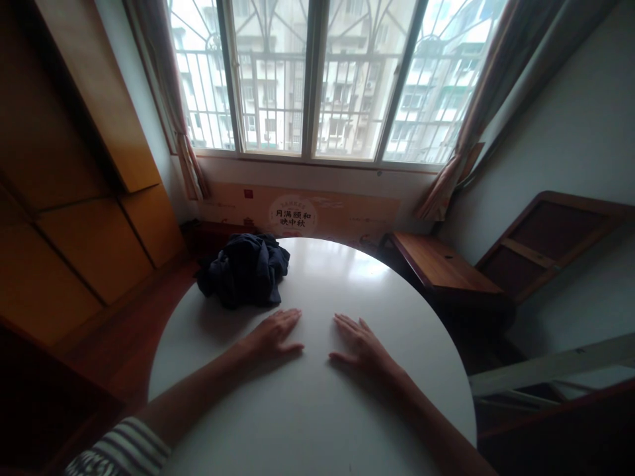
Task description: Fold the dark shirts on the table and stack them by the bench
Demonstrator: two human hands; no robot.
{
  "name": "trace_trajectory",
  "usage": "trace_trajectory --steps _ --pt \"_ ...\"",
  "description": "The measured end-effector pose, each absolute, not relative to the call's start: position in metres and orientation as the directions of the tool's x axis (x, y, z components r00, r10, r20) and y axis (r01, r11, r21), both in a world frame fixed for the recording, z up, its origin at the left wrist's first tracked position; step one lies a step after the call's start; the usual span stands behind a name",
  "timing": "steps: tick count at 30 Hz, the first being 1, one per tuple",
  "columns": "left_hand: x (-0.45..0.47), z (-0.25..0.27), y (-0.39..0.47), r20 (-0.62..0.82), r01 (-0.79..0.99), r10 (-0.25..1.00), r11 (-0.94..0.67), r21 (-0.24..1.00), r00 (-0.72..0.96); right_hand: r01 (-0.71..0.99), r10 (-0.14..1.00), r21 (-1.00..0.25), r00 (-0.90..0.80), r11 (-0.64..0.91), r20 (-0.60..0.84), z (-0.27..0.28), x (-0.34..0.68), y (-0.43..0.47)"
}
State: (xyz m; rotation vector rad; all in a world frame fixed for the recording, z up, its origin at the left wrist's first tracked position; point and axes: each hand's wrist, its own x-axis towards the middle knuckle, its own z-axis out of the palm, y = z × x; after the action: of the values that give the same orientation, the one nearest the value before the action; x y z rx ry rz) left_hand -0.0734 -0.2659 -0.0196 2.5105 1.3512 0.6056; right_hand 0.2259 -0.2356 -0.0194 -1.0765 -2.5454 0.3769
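Note:
A round white table [317,410] fills the lower middle of the head view. My left hand [276,332] lies flat on it, thumb held away from the fingers, holding nothing. Opposite, my right hand [361,342] also rests on the tabletop with its thumb apart and nothing in it. A gap of bare white surface separates the two hands. Just beyond my left hand sits a crumpled heap of dark navy cloth [245,270]; its folds hide what kind of item it is. Neither hand visibly touches the cloth.
Behind the table is a barred window [310,86] with curtains [186,152] at its sides. A printed banner [337,208] is below it. Wooden cabinets [74,264] stand left. On the right are a wooden bench [441,264] and a framed panel [550,244] against the wall.

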Motion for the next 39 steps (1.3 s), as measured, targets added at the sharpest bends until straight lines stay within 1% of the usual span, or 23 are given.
trace_trajectory --steps 2,4,6,8,10,12,14,19,22,25,27,29,30,32,35,39 --pt "-0.073 -0.022 -0.264 0.441 0.695 0.825 -0.546 0.467 0.352 0.608 0.76 -0.456 -0.523 0.65 0.385 -0.019 0.227 -0.236" --pt "-0.076 -0.021 -0.264 0.582 0.673 0.786 -0.546 0.499 0.207 0.579 0.773 -0.52 -0.388 0.628 0.502 -0.018 0.228 -0.237" --pt "-0.081 -0.016 -0.263 0.661 0.699 0.74 -0.538 0.471 0.125 0.56 0.769 -0.543 -0.328 0.626 0.548 -0.018 0.229 -0.239" --pt "-0.088 -0.008 -0.263 0.72 0.755 0.691 -0.505 0.418 0.063 0.549 0.762 -0.548 -0.307 0.632 0.571 -0.017 0.23 -0.239" --pt "-0.095 0.0 -0.262 0.766 0.81 0.642 -0.45 0.376 0.001 0.54 0.755 -0.551 -0.291 0.636 0.587 -0.018 0.23 -0.239" --pt "-0.1 0.004 -0.261 0.793 0.845 0.607 -0.394 0.36 -0.055 0.533 0.751 -0.552 -0.286 0.641 0.596 -0.019 0.23 -0.239" --pt "-0.101 0.005 -0.26 0.79 0.852 0.608 -0.366 0.375 -0.087 0.53 0.742 -0.544 -0.292 0.651 0.603 -0.019 0.229 -0.239" --pt "-0.098 0.0 -0.259 0.746 0.821 0.662 -0.382 0.423 -0.077 0.546 0.728 -0.516 -0.294 0.66 0.62 -0.018 0.228 -0.239" --pt "-0.104 0.005 -0.255 0.748 0.826 0.648 -0.336 0.453 -0.147 0.548 0.738 -0.525 -0.297 0.651 0.606 -0.019 0.228 -0.238" --pt "-0.115 0.019 -0.246 0.716 0.866 0.662 -0.205 0.456 -0.221 0.543 0.748 -0.538 -0.304 0.645 0.59 -0.021 0.228 -0.237" --pt "-0.123 0.029 -0.24 0.631 0.894 0.73 -0.061 0.445 -0.264 0.54 0.752 -0.545 -0.305 0.642 0.584 -0.022 0.227 -0.237" --pt "-0.13 0.037 -0.233 0.513 0.913 0.81 0.065 0.403 -0.284 0.532 0.752 -0.55 -0.309 0.644 0.582 -0.021 0.227 -0.236" --pt "-0.133 0.04 -0.23 0.462 0.922 0.84 0.107 0.372 -0.284 0.528 0.751 -0.551 -0.311 0.646 0.583 -0.021 0.227 -0.236" --pt "-0.137 0.043 -0.223 0.403 0.937 0.872 0.152 0.315 -0.277 0.521 0.747 -0.552 -0.313 0.651 0.586 -0.02 0.226 -0.236" --pt "-0.138 0.047 -0.216 0.417 0.941 0.863 0.166 0.296 -0.284 0.511 0.742 -0.552 -0.321 0.659 0.588 -0.019 0.224 -0.237" --pt "-0.136 0.06 -0.207 0.505 0.936 0.822 0.092 0.339 -0.263 0.519 0.737 -0.538 -0.334 0.664 0.588 -0.019 0.223 -0.238"
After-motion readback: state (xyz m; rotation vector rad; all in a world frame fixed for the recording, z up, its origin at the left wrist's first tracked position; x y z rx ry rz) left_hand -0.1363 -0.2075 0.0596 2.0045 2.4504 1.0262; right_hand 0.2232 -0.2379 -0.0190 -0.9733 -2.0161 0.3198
